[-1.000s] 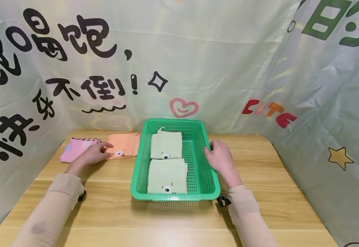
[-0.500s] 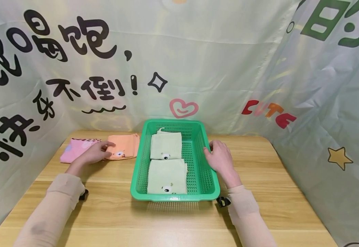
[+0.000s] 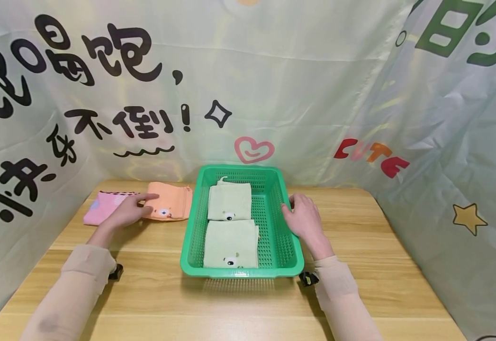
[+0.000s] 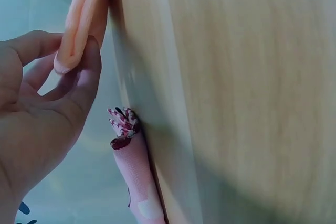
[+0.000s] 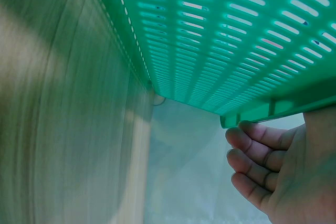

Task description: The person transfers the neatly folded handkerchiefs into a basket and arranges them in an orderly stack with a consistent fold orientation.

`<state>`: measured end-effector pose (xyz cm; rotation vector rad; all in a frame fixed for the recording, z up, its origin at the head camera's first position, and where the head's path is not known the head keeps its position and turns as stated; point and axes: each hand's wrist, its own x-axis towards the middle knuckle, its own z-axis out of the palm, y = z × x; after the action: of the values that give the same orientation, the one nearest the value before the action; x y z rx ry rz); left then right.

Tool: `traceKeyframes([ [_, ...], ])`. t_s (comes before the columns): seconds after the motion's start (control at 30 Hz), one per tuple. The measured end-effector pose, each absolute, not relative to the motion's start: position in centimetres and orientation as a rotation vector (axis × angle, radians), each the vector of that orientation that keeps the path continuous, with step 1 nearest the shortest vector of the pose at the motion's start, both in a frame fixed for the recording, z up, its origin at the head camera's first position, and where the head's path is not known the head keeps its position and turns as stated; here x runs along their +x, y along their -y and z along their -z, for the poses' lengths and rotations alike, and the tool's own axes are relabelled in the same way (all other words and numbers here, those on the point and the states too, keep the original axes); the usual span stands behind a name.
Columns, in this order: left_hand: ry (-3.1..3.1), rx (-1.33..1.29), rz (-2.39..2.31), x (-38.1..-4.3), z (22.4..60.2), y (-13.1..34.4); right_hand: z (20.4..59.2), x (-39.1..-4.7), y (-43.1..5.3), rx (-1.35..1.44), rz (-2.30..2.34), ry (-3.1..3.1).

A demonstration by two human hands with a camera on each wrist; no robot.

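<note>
Near the back left of the table, my left hand point(image 3: 129, 210) pinches the left edge of a folded orange towel point(image 3: 171, 201) with an animal face on it. In the left wrist view, thumb and fingers lie on either side of the orange towel's point(image 4: 81, 30) folded layers. A folded pink towel point(image 3: 103, 208) lies just left of it, partly behind my left hand. Two folded pale green towels point(image 3: 229, 196) lie one behind the other inside a green plastic basket point(image 3: 243, 273). My right hand point(image 3: 305, 218) holds the basket's right rim, thumb over the top, fingers outside.
The basket stands mid-table, its back end close to the printed cloth backdrop point(image 3: 299, 94). Cloth walls also border the wooden table point(image 3: 154, 293) on the left and right. Bare table lies in front of the basket and to its right.
The left hand has drawn slightly left, and the orange towel's left edge has shifted left and up with it. The right hand and the basket stay in place.
</note>
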<state>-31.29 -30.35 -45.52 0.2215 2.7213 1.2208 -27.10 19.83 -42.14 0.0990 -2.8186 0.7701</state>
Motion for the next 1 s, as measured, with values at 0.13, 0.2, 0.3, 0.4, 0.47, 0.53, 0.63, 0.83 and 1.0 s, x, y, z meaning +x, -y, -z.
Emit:
traceKeyframes([
  [0.13, -2.734, 0.232, -1.278, -31.1, 45.3, 30.3, 42.2, -27.1, -19.8, 0.098, -0.771, 2.818],
  [0.2, -2.735, 0.235, -1.304, -30.9, 45.2, 30.3, 42.2, -27.1, -19.8, 0.098, -0.772, 2.816],
  [0.3, -2.729, 0.235, -1.348, -30.6, 44.8, 30.2, 42.2, -27.1, -19.8, 0.099, -0.771, 2.816],
  [0.4, -2.736, 0.243, -1.376, -30.2, 44.4, 30.0, 42.1, -27.1, -19.8, 0.099, -0.773, 2.819],
  [0.47, -2.752, 0.258, -1.379, -30.0, 44.2, 29.8, 42.1, -27.1, -19.8, 0.099, -0.777, 2.821],
  [0.53, -2.769, 0.271, -1.377, -29.8, 44.0, 29.7, 42.1, -27.1, -19.8, 0.098, -0.782, 2.822],
  [0.63, -2.775, 0.277, -1.397, -29.4, 43.6, 29.5, 42.1, -27.0, -19.8, 0.1, -0.787, 2.821],
  [0.83, -2.784, 0.312, -1.487, -28.9, 43.1, 29.4, 42.0, -27.0, -19.8, 0.1, -0.786, 2.817],
  [1.0, -2.786, 0.323, -1.547, -28.5, 42.5, 29.4, 42.1, -27.0, -19.8, 0.096, -0.78, 2.818],
])
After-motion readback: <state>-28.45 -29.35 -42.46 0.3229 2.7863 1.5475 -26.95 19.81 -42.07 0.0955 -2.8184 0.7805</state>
